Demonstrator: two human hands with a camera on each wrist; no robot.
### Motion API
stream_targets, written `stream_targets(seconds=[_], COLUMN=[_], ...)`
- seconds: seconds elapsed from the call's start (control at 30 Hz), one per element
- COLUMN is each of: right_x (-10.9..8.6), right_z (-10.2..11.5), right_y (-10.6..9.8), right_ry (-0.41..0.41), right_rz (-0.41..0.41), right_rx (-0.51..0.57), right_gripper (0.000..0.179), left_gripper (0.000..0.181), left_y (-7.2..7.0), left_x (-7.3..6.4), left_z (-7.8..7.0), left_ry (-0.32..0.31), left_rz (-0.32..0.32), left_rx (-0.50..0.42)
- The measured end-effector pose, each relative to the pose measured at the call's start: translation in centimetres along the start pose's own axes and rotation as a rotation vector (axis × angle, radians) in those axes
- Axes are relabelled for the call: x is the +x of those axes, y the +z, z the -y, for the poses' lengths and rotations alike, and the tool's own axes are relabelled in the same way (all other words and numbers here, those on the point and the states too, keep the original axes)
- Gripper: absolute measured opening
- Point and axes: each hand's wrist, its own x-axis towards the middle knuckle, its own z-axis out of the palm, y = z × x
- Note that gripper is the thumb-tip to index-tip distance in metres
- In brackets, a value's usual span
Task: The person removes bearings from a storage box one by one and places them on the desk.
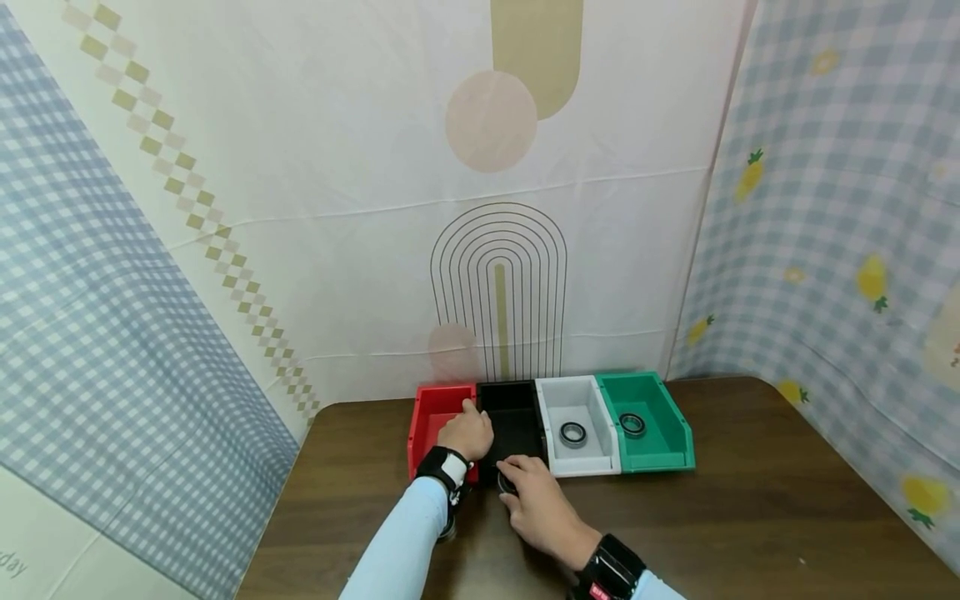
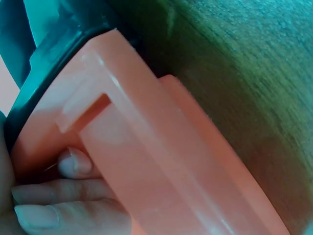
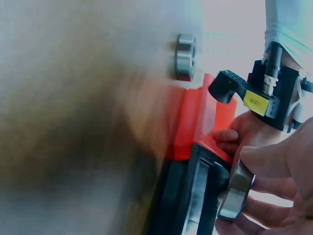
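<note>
My right hand (image 1: 542, 506) pinches a metal ball bearing (image 3: 236, 191) between thumb and fingers, at the front edge of the black bin (image 1: 512, 417). The bearing stands on edge in the right wrist view. My left hand (image 1: 465, 433) reaches into the red bin (image 1: 435, 410), beside the wall it shares with the black one. In the left wrist view its fingers (image 2: 73, 215) curl loosely inside the red bin, with nothing visible in them. Another bearing (image 3: 185, 56) sits on the table in front of the red bin, mostly hidden below my left wrist in the head view.
To the right stand a white bin (image 1: 592, 463) with one bearing (image 1: 573, 434) inside and a green bin (image 1: 660, 400) with another bearing (image 1: 632, 425). All the bins form a row on the brown wooden table (image 1: 735, 517), against a patterned cloth (image 1: 360, 275).
</note>
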Motion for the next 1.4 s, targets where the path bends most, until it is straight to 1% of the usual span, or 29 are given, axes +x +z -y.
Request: stream_targets(seconds=[0.17, 0.27, 0.47, 0.6, 0.83, 1.07, 1.2, 1.4], right_x=[-0.3, -0.4, -0.6, -0.9, -1.0, -0.7, -0.7, -0.7], right_z=[0.0, -0.1, -0.2, -0.3, -0.6, -0.9, -0.9, -0.6], right_y=[0.6, 0.7, 0.7, 0.6, 0.8, 1.5, 1.6, 1.7], right_ry=[0.000, 0.001, 0.021, 0.024, 0.019, 0.007, 0.011, 0.002], right_rz=[0.057, 0.077, 0.137, 0.191, 0.260, 0.316, 0.335, 0.332], right_rx=[0.009, 0.000, 0.001, -0.002, -0.031, -0.071, -0.083, -0.104], right_gripper=[0.043, 0.043, 0.042, 0.041, 0.037, 0.032, 0.029, 0.026], left_gripper=[0.056, 0.056, 0.060, 0.057, 0.055, 0.053, 0.051, 0.051], left_y=[0.1, -0.1, -0.3, -0.4, -0.3, -0.3, -0.3, -0.5], left_x=[0.0, -0.1, -0.3, -0.3, -0.3, -0.5, -0.5, -0.6], left_z=[0.1, -0.1, -0.2, -0.2, -0.3, -0.3, -0.3, -0.4], left_ry=[0.000, -0.001, -0.005, 0.000, -0.005, -0.018, -0.016, -0.011], left_rz=[-0.003, -0.008, 0.012, 0.008, -0.004, -0.011, -0.013, -0.002], left_rx=[-0.002, -0.008, -0.008, -0.013, -0.009, -0.031, -0.030, -0.040])
